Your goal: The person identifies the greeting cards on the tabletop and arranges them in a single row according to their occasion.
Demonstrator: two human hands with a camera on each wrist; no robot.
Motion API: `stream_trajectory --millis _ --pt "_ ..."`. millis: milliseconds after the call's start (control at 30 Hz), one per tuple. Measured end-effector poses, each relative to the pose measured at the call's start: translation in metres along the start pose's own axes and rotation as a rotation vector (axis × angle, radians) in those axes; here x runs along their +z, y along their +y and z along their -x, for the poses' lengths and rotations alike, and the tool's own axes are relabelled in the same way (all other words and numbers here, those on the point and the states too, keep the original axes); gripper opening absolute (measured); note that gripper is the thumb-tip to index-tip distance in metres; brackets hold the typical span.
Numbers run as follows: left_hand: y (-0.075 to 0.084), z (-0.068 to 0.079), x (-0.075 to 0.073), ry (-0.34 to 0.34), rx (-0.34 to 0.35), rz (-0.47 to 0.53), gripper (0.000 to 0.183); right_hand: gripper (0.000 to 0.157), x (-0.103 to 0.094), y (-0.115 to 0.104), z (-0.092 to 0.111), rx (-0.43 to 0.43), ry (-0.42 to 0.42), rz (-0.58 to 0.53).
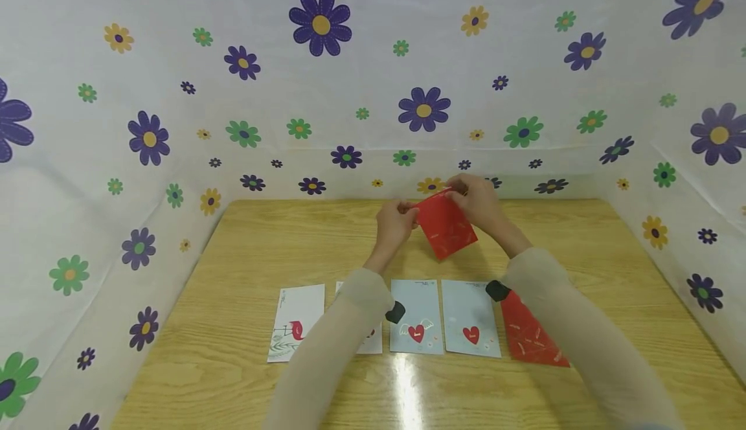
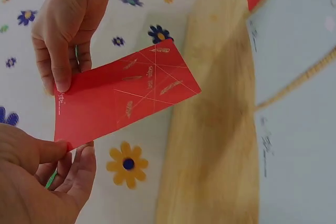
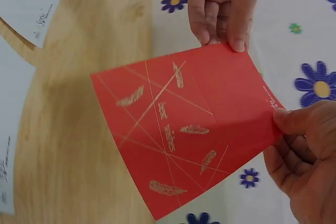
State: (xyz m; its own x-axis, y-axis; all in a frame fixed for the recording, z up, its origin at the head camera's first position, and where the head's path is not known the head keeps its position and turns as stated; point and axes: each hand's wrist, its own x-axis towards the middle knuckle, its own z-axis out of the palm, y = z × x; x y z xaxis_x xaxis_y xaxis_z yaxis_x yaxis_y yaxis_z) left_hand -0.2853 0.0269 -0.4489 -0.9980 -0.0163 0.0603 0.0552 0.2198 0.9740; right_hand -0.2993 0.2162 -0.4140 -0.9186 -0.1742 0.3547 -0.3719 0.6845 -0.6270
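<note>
A red greeting card (image 1: 447, 228) with gold feathers, thin gold lines and the words "best wishes" hangs tilted above the far part of the table. My left hand (image 1: 397, 226) pinches one corner of its upper edge between thumb and fingers. At the other end of that edge, my right hand (image 1: 474, 202) pinches the card the same way. In the right wrist view the printed face of the card (image 3: 178, 129) shows whole, thumbs (image 3: 290, 121) on the near side and fingers behind.
Along the wooden table (image 1: 233, 326) lies a row: a white card with a red bird (image 1: 296, 323), a card partly under my left sleeve, a blue winged-heart card (image 1: 416, 313), a blue heart card (image 1: 471, 320) and another red card (image 1: 533, 336). Flowered cloth (image 1: 361, 80) stands behind.
</note>
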Motion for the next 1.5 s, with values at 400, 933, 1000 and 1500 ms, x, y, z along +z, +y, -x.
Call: stream_trajectory --millis 400,933,1000,1500 --pt "0.051 0.033 0.037 -0.177 0.025 0.152 0.012 0.028 -0.092 0.008 0.058 0.156 -0.038 -0.138" --pt "0.043 0.089 0.128 -0.274 0.012 0.218 0.006 0.042 -0.144 0.066 0.142 0.386 -0.114 -0.184" --pt "0.039 0.095 0.137 -0.29 0.029 0.199 0.006 0.045 -0.147 0.072 0.15 0.422 -0.136 -0.182" --pt "0.017 0.122 0.185 -0.425 0.311 -0.374 0.023 0.046 -0.173 0.105 0.2 0.561 -0.213 -0.135"
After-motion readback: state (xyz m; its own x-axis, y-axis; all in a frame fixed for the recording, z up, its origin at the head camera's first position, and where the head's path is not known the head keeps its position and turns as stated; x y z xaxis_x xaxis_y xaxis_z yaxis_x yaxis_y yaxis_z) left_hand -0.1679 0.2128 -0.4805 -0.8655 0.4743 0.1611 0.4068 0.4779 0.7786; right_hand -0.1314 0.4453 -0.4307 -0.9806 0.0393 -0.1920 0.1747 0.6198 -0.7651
